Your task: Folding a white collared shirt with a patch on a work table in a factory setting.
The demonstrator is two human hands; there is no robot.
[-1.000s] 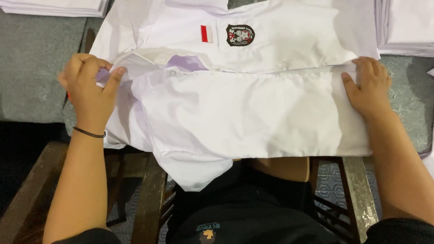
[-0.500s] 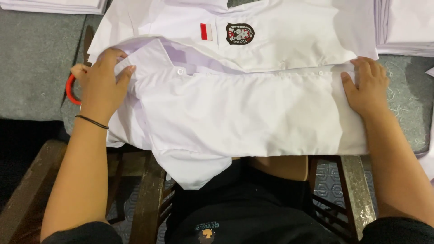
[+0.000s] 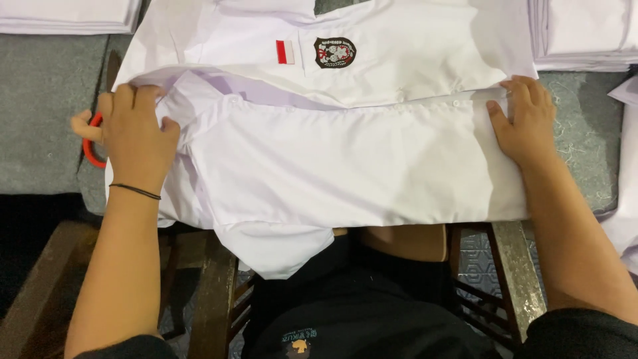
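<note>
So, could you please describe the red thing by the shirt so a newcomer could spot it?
Start at the white shirt spread on the grey table. At its left edge lies the left hand; the red loop peeks out beside it, the only red thing off the cloth.

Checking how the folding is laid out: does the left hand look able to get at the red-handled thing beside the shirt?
Probably yes: the left hand lies right beside the red handle, with nothing between them.
</note>
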